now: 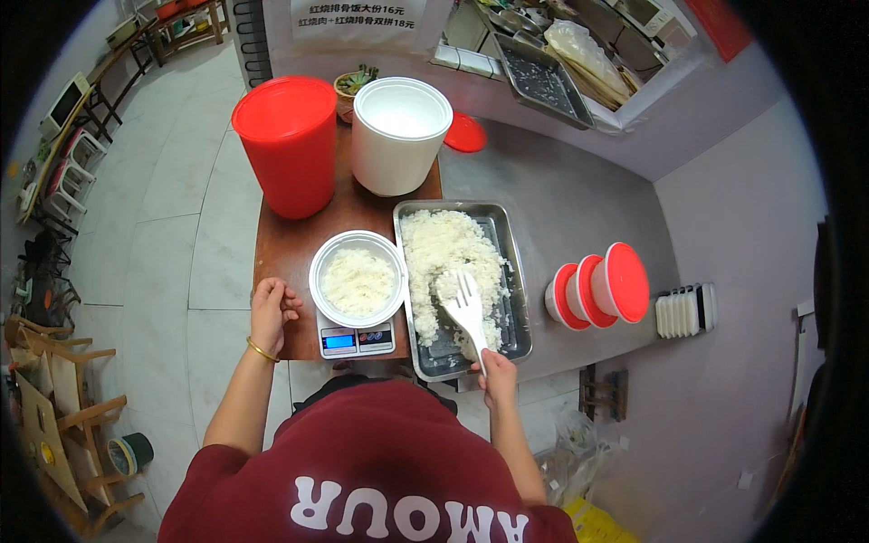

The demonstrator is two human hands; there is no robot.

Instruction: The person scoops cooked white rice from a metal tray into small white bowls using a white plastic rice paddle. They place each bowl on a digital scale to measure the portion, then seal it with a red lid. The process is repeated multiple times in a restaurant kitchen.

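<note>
My right hand [499,377] grips the handle of a white plastic rice paddle [466,307]. The paddle's slotted head rests in the cooked rice [445,237], which covers much of a rectangular metal tray [523,312]. To the left of the tray, a white round bowl [318,307] holds rice and sits on a digital kitchen scale [375,345] with a lit blue display. My left hand [271,315] holds nothing, fingers loosely curled, just left of the bowl over the wooden tabletop's edge.
Behind the bowl stand stacks of red containers [292,170] and white containers [394,156], with a potted succulent [353,85] beyond. Red-lidded bowls [621,282] sit on the metal counter [550,197] at right. A second metal tray [543,81] juts from the window ledge.
</note>
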